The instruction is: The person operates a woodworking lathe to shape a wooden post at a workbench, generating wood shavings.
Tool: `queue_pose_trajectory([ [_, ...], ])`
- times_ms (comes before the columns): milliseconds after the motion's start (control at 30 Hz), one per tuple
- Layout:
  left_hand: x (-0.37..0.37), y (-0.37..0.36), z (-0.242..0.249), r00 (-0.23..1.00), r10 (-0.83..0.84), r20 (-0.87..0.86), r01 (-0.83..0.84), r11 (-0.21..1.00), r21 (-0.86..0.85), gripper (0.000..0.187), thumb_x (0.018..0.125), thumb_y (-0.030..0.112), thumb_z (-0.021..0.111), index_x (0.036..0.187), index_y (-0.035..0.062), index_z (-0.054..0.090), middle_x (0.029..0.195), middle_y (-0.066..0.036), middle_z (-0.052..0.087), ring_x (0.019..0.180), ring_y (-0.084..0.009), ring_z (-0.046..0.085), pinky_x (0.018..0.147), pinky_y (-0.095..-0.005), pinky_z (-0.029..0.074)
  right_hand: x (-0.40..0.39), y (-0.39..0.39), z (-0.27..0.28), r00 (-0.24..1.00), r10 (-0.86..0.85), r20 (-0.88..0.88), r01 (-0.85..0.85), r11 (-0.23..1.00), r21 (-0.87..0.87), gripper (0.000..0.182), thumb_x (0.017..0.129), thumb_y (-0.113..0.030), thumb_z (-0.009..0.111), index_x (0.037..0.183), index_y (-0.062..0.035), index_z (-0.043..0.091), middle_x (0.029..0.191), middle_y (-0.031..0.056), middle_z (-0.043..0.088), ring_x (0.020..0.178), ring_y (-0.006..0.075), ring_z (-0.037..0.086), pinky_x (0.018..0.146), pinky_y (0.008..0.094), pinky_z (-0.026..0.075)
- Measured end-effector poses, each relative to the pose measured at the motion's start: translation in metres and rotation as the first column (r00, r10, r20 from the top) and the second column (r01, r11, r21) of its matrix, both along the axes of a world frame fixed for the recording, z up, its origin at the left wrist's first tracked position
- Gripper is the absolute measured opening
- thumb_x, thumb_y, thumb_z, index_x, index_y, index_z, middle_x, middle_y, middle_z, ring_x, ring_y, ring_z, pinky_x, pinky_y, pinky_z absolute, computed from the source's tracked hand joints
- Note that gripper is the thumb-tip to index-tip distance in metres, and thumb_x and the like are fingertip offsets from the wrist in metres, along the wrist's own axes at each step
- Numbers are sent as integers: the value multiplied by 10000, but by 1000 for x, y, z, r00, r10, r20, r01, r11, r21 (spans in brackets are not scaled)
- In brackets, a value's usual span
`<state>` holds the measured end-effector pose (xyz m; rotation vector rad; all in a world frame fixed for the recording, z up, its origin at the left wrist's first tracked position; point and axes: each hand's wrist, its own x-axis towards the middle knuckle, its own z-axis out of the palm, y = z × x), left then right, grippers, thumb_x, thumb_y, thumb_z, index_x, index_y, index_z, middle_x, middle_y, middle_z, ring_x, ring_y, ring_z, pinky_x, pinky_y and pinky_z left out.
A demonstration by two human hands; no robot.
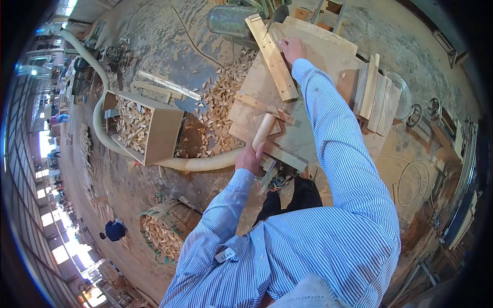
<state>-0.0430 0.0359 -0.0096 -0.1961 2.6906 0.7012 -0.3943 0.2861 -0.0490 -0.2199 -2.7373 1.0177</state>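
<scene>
My left hand (249,158) is closed round the lower end of a pale rounded wooden piece (264,129) at the near edge of the worktable (308,110). Farther off, my right hand (293,50) lies on the table beside the far end of a long wooden board (273,61); its fingers are curled, and what they may hold is too small to tell. A thin wooden strip (257,104) crosses the table between the rounded piece and the long board.
Stacked boards (368,92) lie at the table's right side. Wood offcuts (223,102) cover the floor to the left, near a box (163,134), a hose (205,163) and a full basket (172,226). A person (115,231) is far left.
</scene>
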Motion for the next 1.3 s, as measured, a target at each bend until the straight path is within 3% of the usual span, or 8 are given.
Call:
queue_pose_trajectory([
  [267, 20, -17, -8, 999, -14, 39, 15, 1000, -25, 662, 1004, 610, 501, 1130, -29, 620, 954, -317, 692, 928, -501, 660, 818, -563, 509, 60, -19, 31, 996, -59, 70, 63, 997, -53, 406, 870, -365, 707, 1194, -125, 753, 1146, 207, 705, 1060, 380, 667, 935, 468, 536],
  [367, 35, -28, -11, 998, -33, -62, 33, 999, -3, 636, 1000, 610, 514, 1059, -19, 585, 911, -306, 692, 876, -497, 670, 778, -579, 520, 78, -22, 23, 997, -75, 20, 77, 991, -113, 395, 858, -347, 706, 1167, -105, 747, 1144, 194, 698, 1054, 376, 666, 913, 474, 545],
  [467, 49, -36, -7, 1000, -14, 11, 14, 999, -47, 608, 1006, 568, 532, 1112, -24, 617, 939, -313, 692, 911, -506, 660, 804, -575, 510, 93, -22, 30, 982, -172, -76, 173, 985, 13, 354, 858, -324, 702, 1124, -94, 741, 1121, 184, 679, 1030, 379, 667, 908, 484, 542],
  [567, 59, -44, -4, 1000, -24, 2, 24, 1000, -11, 602, 1005, 569, 534, 1117, -16, 617, 943, -309, 694, 909, -502, 663, 797, -578, 511, 102, -27, 40, 997, -63, -39, 68, 990, 127, 324, 880, -314, 693, 1103, -83, 738, 1112, 176, 656, 1017, 381, 666, 902, 488, 539],
  [700, 75, -56, -2, 999, -5, 43, 5, 1000, 6, 604, 998, 587, 536, 1102, -2, 619, 922, -297, 698, 898, -493, 671, 791, -573, 517, 125, -54, 52, 1000, 1, -22, 1, 996, 86, 323, 906, -314, 683, 1109, -68, 733, 1124, 171, 642, 1020, 382, 664, 915, 482, 534],
  [767, 82, -58, 2, 999, -5, 34, 5, 1000, -8, 608, 995, 595, 536, 1096, 2, 619, 911, -292, 699, 894, -489, 674, 788, -572, 520, 125, -61, 27, 992, -123, 4, 123, 992, 34, 346, 906, -330, 701, 1115, -58, 742, 1126, 185, 672, 1045, 383, 663, 943, 472, 526],
  [867, 83, -62, 10, 998, 2, 58, -1, 1000, -11, 628, 991, 613, 527, 1086, -1, 613, 903, -288, 699, 893, -484, 677, 783, -568, 522, 111, -67, -4, 994, -107, -18, 106, 993, -41, 376, 883, -362, 732, 1099, -58, 774, 1101, 208, 720, 1042, 378, 676, 930, 457, 528],
  [1300, 78, -61, 14, 994, -3, 112, 5, 1000, -13, 649, 990, 624, 513, 1068, -16, 590, 942, -290, 705, 916, -473, 686, 807, -559, 534, 52, -70, 4, 997, -68, 48, 72, 993, -92, 319, 863, -309, 745, 1075, -75, 789, 1090, 213, 734, 1033, 386, 689, 944, 462, 531],
])
